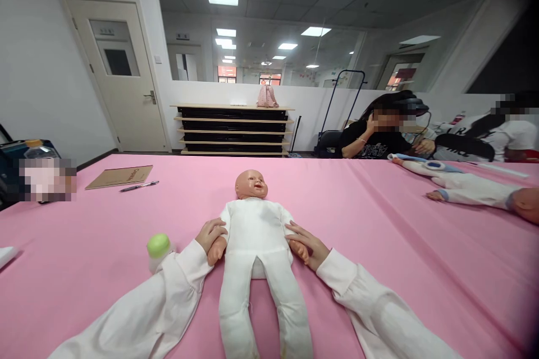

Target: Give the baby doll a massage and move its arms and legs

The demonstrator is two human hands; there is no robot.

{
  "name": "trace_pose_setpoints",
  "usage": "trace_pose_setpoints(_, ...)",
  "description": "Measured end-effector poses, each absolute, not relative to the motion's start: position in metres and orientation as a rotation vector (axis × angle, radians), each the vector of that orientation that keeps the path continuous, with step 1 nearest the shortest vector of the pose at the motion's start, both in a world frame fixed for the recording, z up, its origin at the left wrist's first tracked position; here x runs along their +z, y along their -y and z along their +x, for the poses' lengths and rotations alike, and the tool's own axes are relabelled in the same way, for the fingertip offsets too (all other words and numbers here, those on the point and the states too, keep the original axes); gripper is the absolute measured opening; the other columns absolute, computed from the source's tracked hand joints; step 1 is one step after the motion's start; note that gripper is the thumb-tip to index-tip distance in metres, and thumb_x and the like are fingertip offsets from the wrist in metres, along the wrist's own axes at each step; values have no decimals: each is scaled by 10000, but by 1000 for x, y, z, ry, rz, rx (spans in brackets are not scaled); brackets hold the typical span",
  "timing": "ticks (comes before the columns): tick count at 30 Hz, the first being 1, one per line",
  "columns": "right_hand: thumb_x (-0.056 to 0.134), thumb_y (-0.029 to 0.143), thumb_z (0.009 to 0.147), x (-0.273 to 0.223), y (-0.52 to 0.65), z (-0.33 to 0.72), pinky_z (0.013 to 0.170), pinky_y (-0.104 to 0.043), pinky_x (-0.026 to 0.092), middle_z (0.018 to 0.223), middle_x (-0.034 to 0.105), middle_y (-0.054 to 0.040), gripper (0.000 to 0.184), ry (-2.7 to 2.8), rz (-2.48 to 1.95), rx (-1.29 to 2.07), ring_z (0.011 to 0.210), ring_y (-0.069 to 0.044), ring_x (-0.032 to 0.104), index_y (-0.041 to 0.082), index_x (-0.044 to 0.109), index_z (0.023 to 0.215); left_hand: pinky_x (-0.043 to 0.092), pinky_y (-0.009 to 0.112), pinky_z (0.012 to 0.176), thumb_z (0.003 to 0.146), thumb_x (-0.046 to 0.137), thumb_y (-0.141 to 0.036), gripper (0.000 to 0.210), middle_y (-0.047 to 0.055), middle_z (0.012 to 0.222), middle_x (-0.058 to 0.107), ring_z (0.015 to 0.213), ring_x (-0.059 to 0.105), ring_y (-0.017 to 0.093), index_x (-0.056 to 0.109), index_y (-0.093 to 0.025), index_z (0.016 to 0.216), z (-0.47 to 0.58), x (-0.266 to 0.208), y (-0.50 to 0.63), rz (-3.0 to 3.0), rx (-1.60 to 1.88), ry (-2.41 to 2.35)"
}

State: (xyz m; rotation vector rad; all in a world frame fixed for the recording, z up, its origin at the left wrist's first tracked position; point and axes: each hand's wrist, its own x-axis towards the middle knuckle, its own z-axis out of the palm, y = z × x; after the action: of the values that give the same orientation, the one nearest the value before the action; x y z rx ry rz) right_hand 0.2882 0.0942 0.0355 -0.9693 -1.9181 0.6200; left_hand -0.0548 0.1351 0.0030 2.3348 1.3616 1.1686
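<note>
A baby doll (256, 230) with a bare head and a white cloth body lies on its back on the pink-covered table (366, 224), its head away from me and its legs toward me. My left hand (210, 234) is curled over the doll's arm at the sleeve end, just above the small plastic hand. On the other side, my right hand (310, 245) holds the other arm lightly, its fingers laid over the sleeve; the thumb is mostly hidden. Beside my left forearm stands a small bottle with a green cap (158, 245), partly covered by my sleeve.
A brown notebook (120, 176) and a pen (138, 186) lie at the far left, near a bottle with an orange cap (36, 151). Another doll (475, 188) lies at the right. Beyond the table sit a person in black (366, 137) and a person in white (520, 134).
</note>
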Motion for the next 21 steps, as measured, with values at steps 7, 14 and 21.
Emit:
trace_pose_setpoints(7, 536, 386, 787, 17, -104, 298, 1015, -382, 367, 1228, 540, -66, 266, 1967, -916, 608, 1228, -221, 405, 274, 667, 990, 421, 379, 943, 803, 406, -187, 242, 35, 1039, 595, 1086, 487, 192, 627, -234, 889, -57, -13, -135, 2464, 1197, -1292)
trace_pose_setpoints(14, 564, 433, 753, 18, -103, 297, 1007, -423, 367, 1215, 548, -89, 322, 1958, -908, 583, 1217, -245, 417, 244, 657, 997, 421, 397, 939, 773, 446, -201, 198, 50, 1014, 606, 1089, 501, 216, 620, -221, 865, -56, -7, -131, 2364, 1220, -1229)
trace_pose_setpoints(21, 518, 436, 778, 39, -124, 277, 1031, -431, 319, 1341, 410, -97, 687, 1662, -1012, 571, 1243, -215, 381, 238, 210, 1358, 450, 338, 895, 772, 523, -295, 693, 92, 1169, 553, 1070, 542, 187, 156, -191, 1350, -22, 20, -128, 1874, 1556, -1351)
